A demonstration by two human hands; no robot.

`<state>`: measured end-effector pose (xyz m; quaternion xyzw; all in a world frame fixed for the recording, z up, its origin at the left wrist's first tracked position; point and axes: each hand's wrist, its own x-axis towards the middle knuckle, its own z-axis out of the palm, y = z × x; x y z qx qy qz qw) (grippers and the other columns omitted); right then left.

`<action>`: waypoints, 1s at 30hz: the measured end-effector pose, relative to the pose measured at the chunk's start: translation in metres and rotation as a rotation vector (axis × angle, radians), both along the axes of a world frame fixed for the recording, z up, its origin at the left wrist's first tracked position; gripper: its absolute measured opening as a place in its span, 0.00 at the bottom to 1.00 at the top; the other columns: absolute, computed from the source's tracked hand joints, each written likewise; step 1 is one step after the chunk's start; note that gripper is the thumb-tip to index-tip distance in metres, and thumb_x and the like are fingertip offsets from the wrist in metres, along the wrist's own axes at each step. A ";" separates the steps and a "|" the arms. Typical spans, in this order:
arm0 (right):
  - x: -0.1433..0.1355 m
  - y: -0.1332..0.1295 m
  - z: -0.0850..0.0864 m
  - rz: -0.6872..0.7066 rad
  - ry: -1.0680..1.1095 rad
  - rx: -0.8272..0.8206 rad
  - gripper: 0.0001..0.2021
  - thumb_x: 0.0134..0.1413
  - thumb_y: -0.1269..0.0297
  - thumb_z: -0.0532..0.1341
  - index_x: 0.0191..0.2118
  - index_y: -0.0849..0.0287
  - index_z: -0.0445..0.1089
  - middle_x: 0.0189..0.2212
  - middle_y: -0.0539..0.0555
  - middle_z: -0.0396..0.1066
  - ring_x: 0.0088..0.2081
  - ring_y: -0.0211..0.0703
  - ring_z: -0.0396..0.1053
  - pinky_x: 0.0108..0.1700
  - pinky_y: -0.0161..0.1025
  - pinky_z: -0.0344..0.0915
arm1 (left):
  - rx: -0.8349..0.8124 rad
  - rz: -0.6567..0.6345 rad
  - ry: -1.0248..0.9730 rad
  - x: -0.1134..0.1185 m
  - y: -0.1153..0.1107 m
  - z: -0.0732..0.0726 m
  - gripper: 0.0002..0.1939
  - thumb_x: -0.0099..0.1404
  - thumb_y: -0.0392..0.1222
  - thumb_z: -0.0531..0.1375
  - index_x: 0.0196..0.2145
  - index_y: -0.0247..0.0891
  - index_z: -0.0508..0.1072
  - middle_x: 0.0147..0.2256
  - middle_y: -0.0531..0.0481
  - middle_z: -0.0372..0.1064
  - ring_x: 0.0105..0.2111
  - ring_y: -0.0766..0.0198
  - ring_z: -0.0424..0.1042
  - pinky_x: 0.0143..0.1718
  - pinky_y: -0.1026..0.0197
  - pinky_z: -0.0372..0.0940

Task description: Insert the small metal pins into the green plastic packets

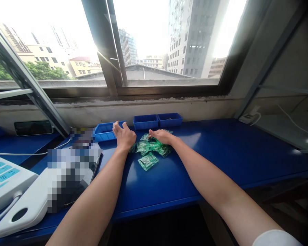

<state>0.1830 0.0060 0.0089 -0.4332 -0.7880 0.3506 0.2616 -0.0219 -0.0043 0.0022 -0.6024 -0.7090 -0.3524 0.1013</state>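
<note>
My left hand point(125, 136) is at the right end of the long blue bin point(104, 132), its fingers bent and spread apart. Nothing shows in its grasp; whether the fingertips touch the bin cannot be made out. Below and right of it lies a loose heap of small green-and-clear plastic packets point(150, 147) on the blue table point(174, 184). My right hand point(161, 136) rests over the heap's back part with fingers stretched to the left, palm partly hidden. One flat packet point(148, 161) lies in front of the others, with pale pieces visible inside.
Behind the heap stand two blue bins point(145, 122) point(170, 119) holding small parts, against the wall. At left are a white power strip point(7, 181), a white device with an oval hole point(23, 212) and a phone point(33, 127). A metal post point(41, 99) rises there.
</note>
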 end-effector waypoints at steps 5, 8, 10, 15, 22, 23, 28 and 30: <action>0.000 -0.001 0.001 -0.002 -0.014 -0.006 0.29 0.49 0.33 0.53 0.37 0.50 0.79 0.44 0.54 0.74 0.50 0.59 0.68 0.53 0.46 0.62 | -0.123 0.113 -0.045 -0.001 -0.003 0.003 0.40 0.50 0.43 0.60 0.59 0.27 0.56 0.65 0.27 0.28 0.64 0.30 0.23 0.59 0.30 0.31; -0.001 -0.001 0.001 0.000 -0.005 0.008 0.29 0.49 0.33 0.53 0.37 0.51 0.79 0.43 0.54 0.75 0.49 0.58 0.68 0.52 0.47 0.63 | -0.221 0.176 -0.108 0.001 -0.002 0.002 0.49 0.49 0.49 0.62 0.64 0.28 0.48 0.65 0.26 0.21 0.62 0.23 0.21 0.56 0.26 0.32; -0.001 -0.001 0.001 0.001 -0.003 0.013 0.29 0.49 0.33 0.54 0.37 0.51 0.79 0.43 0.54 0.75 0.49 0.58 0.68 0.52 0.47 0.63 | -0.252 0.152 -0.113 0.000 0.001 -0.001 0.51 0.49 0.52 0.62 0.65 0.29 0.46 0.65 0.26 0.20 0.62 0.24 0.20 0.57 0.27 0.33; -0.001 -0.002 0.002 0.004 -0.035 0.017 0.30 0.50 0.32 0.51 0.38 0.51 0.79 0.45 0.54 0.74 0.50 0.59 0.68 0.53 0.48 0.62 | -0.261 -0.015 -0.085 -0.013 0.012 -0.005 0.49 0.52 0.53 0.60 0.65 0.29 0.45 0.66 0.28 0.24 0.64 0.35 0.23 0.62 0.37 0.34; -0.001 -0.005 0.005 -0.008 -0.044 0.012 0.33 0.46 0.29 0.51 0.38 0.51 0.79 0.45 0.52 0.74 0.49 0.59 0.68 0.52 0.46 0.63 | -0.313 -0.105 -0.111 -0.024 0.023 -0.001 0.46 0.56 0.55 0.57 0.65 0.32 0.46 0.67 0.33 0.24 0.66 0.44 0.24 0.63 0.39 0.32; -0.001 -0.005 0.005 -0.005 -0.055 0.008 0.34 0.46 0.29 0.51 0.39 0.52 0.79 0.45 0.52 0.74 0.50 0.58 0.68 0.52 0.45 0.63 | -0.322 -0.106 -0.112 -0.024 0.024 -0.001 0.46 0.56 0.55 0.57 0.65 0.32 0.46 0.67 0.33 0.24 0.66 0.44 0.24 0.63 0.39 0.32; -0.001 -0.005 0.007 0.016 -0.109 -0.017 0.37 0.49 0.29 0.48 0.44 0.54 0.77 0.50 0.52 0.71 0.52 0.57 0.66 0.54 0.43 0.61 | -0.279 -0.046 -0.070 -0.023 0.022 -0.002 0.47 0.56 0.56 0.57 0.66 0.34 0.44 0.67 0.34 0.23 0.65 0.42 0.21 0.62 0.36 0.29; -0.001 -0.005 0.007 0.016 -0.108 -0.021 0.36 0.49 0.30 0.48 0.44 0.54 0.77 0.50 0.52 0.71 0.52 0.57 0.66 0.54 0.42 0.61 | -0.229 -0.012 -0.031 -0.022 0.022 -0.003 0.47 0.56 0.56 0.57 0.66 0.34 0.43 0.67 0.34 0.23 0.65 0.42 0.22 0.62 0.36 0.29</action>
